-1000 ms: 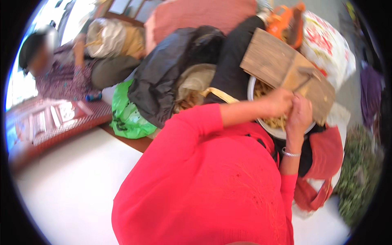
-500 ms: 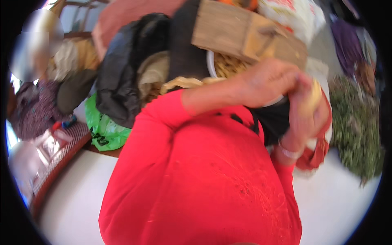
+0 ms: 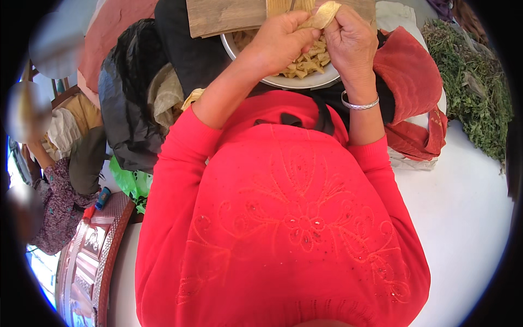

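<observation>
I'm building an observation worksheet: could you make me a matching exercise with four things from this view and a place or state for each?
Things:
1. Pale yellow strip
2. Silver bracelet
3. Leafy green heap
4. Round bowl

Places or states:
A. Partly hidden by the wooden board
B. Held by the left hand and right hand
C. Near the picture's right edge
D. Around the right wrist

Pairs: 1-B; 2-D; 3-C; 4-A

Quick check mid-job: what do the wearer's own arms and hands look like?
Both the left hand and right hand are ungloved. Plain bright red fabric sleeves end short of the wrists, leaving them bare. A narrow, silver-coloured, textured bracelet circles the right wrist.
</observation>
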`<state>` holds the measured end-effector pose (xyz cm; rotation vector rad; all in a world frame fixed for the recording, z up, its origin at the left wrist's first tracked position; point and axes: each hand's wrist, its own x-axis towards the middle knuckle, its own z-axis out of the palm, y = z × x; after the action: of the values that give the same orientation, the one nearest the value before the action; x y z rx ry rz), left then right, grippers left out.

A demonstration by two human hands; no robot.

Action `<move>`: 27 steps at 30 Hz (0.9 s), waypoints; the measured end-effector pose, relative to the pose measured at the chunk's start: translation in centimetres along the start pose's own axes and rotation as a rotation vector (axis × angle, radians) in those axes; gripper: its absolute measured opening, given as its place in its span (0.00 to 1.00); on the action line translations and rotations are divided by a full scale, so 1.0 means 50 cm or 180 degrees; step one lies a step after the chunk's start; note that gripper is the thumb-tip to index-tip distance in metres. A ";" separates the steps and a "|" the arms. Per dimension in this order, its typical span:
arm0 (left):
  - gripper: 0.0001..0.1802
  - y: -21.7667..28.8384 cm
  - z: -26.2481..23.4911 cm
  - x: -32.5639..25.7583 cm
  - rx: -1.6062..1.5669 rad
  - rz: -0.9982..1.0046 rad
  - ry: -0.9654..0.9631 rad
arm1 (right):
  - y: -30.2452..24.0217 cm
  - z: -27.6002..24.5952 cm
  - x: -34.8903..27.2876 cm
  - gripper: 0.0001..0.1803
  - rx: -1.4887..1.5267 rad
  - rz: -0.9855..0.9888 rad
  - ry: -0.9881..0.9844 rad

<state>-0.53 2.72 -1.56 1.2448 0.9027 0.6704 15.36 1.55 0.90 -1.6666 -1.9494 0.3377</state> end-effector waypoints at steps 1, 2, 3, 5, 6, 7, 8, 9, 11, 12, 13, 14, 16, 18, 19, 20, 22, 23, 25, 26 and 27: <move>0.07 0.000 -0.003 -0.006 0.0997 0.0419 0.0270 | 0.010 0.005 -0.007 0.13 0.0105 -0.0022 -0.0064; 0.07 -0.001 -0.006 -0.012 0.1996 0.0839 0.0536 | 0.017 0.015 -0.015 0.14 0.0211 -0.0044 -0.0128; 0.08 -0.002 -0.008 -0.013 0.2350 0.1126 0.0567 | 0.024 0.030 -0.027 0.15 0.1019 0.0428 -0.0316; 0.12 -0.016 -0.009 -0.017 0.3044 0.1695 0.0596 | 0.038 0.063 -0.061 0.16 0.2650 0.1395 -0.0684; 0.13 -0.027 -0.008 -0.020 0.2921 0.1845 0.0695 | 0.049 0.060 -0.072 0.13 0.2662 0.1692 -0.1247; 0.15 -0.039 -0.007 -0.020 0.2795 0.1993 0.0790 | 0.052 0.065 -0.076 0.13 0.3292 0.1871 -0.1333; 0.16 -0.049 -0.007 -0.017 0.2664 0.2139 0.0882 | 0.052 0.071 -0.077 0.15 0.3925 0.2045 -0.1405; 0.17 -0.060 -0.006 -0.017 0.2509 0.2123 0.0851 | 0.049 0.078 -0.084 0.16 0.4568 0.2241 -0.1482; 0.20 -0.076 -0.006 -0.014 0.2195 0.2086 0.0792 | 0.051 0.086 -0.092 0.17 0.5273 0.2308 -0.1586; 0.18 -0.062 -0.004 -0.025 0.1984 0.1864 0.0695 | 0.051 0.087 -0.085 0.17 0.5351 0.2165 -0.1642; 0.16 -0.033 -0.005 -0.033 0.1773 0.1677 0.0606 | 0.047 0.083 -0.072 0.16 0.5411 0.1986 -0.1685; 0.15 -0.001 -0.005 -0.040 0.1562 0.1491 0.0519 | 0.021 0.077 -0.073 0.14 0.5137 0.2230 -0.1217; 0.13 0.026 -0.009 -0.034 0.1529 0.1356 0.0532 | 0.019 0.085 -0.068 0.12 0.4465 0.1945 -0.0749; 0.12 0.037 -0.004 -0.030 0.1660 0.1112 0.0636 | 0.002 0.081 -0.054 0.11 0.3078 0.1092 -0.0264; 0.12 0.035 0.001 -0.027 0.1788 0.0942 0.0738 | -0.022 0.060 -0.040 0.10 0.2004 0.0405 -0.0001; 0.12 0.031 0.000 -0.024 0.1666 0.0760 0.0736 | -0.035 0.047 -0.031 0.10 0.0924 -0.0274 0.0262; 0.11 0.015 0.000 -0.011 0.1387 0.0414 0.0702 | -0.031 0.047 -0.041 0.09 0.1036 -0.0205 0.0332; 0.10 -0.013 0.005 0.000 0.0647 0.0201 0.0703 | -0.029 0.048 -0.043 0.08 0.1100 -0.0169 0.0359; 0.08 -0.060 0.014 0.015 -0.0799 -0.0225 0.0665 | -0.034 0.048 -0.037 0.06 0.1935 0.0183 0.0451; 0.09 -0.060 0.010 0.011 -0.1168 -0.0537 0.0541 | -0.042 0.045 -0.037 0.06 0.2095 0.0415 0.0517; 0.09 -0.035 0.007 0.001 -0.1534 -0.0844 0.0397 | -0.044 0.042 -0.037 0.06 0.2245 0.0651 0.0595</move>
<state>-0.29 2.20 -3.28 0.6477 0.9204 0.7050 12.50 -0.33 -0.13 -1.3543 -1.3019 0.8073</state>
